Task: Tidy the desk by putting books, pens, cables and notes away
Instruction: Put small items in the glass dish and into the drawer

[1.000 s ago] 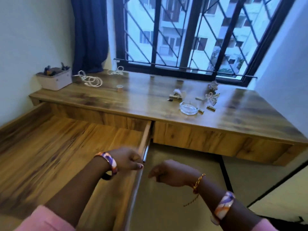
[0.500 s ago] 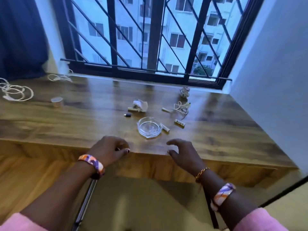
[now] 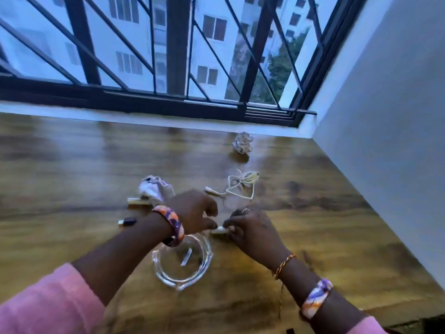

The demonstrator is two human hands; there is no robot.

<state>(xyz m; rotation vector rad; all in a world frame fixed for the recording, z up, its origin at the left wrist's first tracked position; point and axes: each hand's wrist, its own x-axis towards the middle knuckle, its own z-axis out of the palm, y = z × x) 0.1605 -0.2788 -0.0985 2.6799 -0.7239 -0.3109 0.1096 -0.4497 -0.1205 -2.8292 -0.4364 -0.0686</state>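
My left hand [image 3: 192, 210] and my right hand [image 3: 251, 231] meet over the wooden desk [image 3: 72, 165], just beyond a glass ashtray [image 3: 160, 268]. Curled fingertips of both hands pinch a small pale stick-shaped piece [image 3: 219, 229] between them. Another pale stick [image 3: 186, 257] lies inside the ashtray. A coiled white cable [image 3: 242, 186] lies just beyond my hands. A crumpled white paper [image 3: 155, 189] sits behind my left wrist, and a second crumpled paper [image 3: 243, 142] lies near the window.
A small black plug adapter [image 3: 127, 222] and a beige piece [image 3: 137, 201] lie left of my left wrist. A barred window [image 3: 175, 56] runs along the desk's back edge. A white wall [image 3: 385, 141] bounds the right side.
The view has swung right and closed in on the desk's right part. Both hands have moved from the front edge past the ashtray and come together on the small pale piece.
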